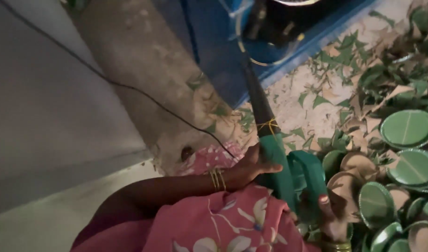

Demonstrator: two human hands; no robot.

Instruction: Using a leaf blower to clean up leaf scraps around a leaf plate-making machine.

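My left hand (251,168), with thin gold bangles at the wrist, is closed around the green-wrapped lower part of a long lever (275,154). The lever's dark upper shaft rises toward a blue machine (223,51), and a yellow string (268,125) is tied around it. My right hand (333,219) shows at the bottom edge, one red-nailed finger raised, against a green strap-like piece (309,172) beside the lever. What it grips is hidden. Round green paper plates (407,128) lie stacked and scattered right of it.
Green and brown paper offcuts (335,88) litter the floor at the right. A black cable (130,88) runs across a concrete ledge toward the lever. A grey wall (46,107) fills the left. My pink floral clothing (223,224) covers the foreground.
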